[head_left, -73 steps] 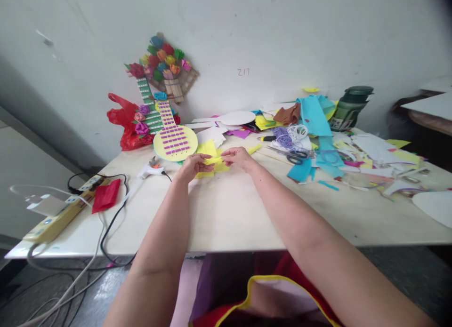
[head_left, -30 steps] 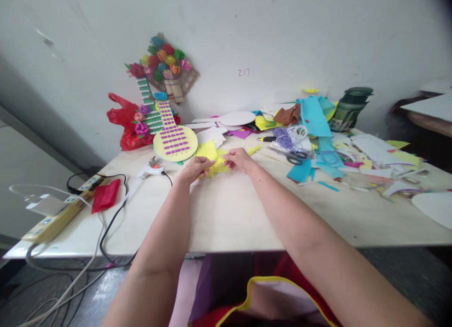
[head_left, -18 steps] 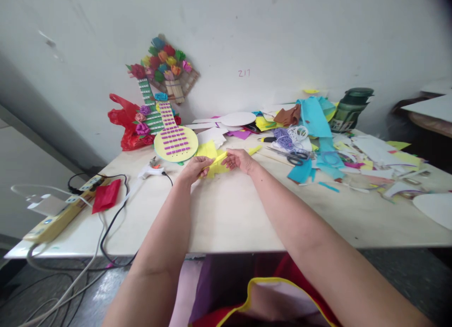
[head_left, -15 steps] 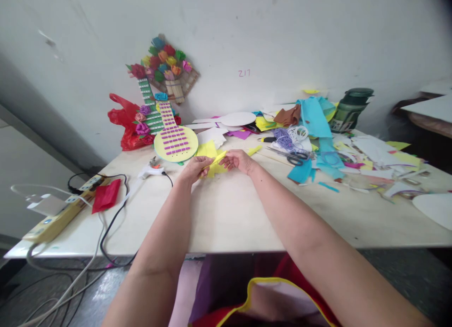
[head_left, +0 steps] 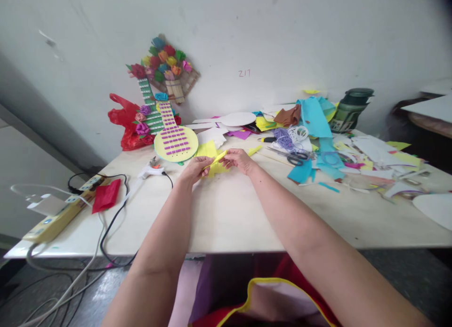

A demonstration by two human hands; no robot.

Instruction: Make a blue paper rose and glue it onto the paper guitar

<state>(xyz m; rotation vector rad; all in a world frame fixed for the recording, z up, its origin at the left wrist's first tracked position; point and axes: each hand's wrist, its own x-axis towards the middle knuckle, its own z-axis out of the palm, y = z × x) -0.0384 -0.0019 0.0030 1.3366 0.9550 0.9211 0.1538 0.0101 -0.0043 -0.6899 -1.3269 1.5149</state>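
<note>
Between my two hands, above the middle of the table, is a narrow folded or rolled piece of yellow paper (head_left: 218, 158). My left hand (head_left: 197, 168) pinches its lower left end, and my right hand (head_left: 238, 160) has its fingers closed at the upper right end. More yellow paper (head_left: 207, 149) lies on the table just behind and under my hands. Left of them, a round pale-yellow guitar shape (head_left: 191, 139) with purple strips leans at the back. A white glue gun (head_left: 151, 171) rests near my left wrist.
Scissors (head_left: 297, 158), a yellow-black cutter (head_left: 268, 139), purple and white string (head_left: 285, 138) and paper scraps (head_left: 374, 153) cover the right side. A green bottle (head_left: 351, 110) stands behind. At left are a power strip (head_left: 70, 209), cables and a red packet (head_left: 106, 195).
The fingers of both hands have shifted very slightly around the yellow piece. Everything else stays where it was.
</note>
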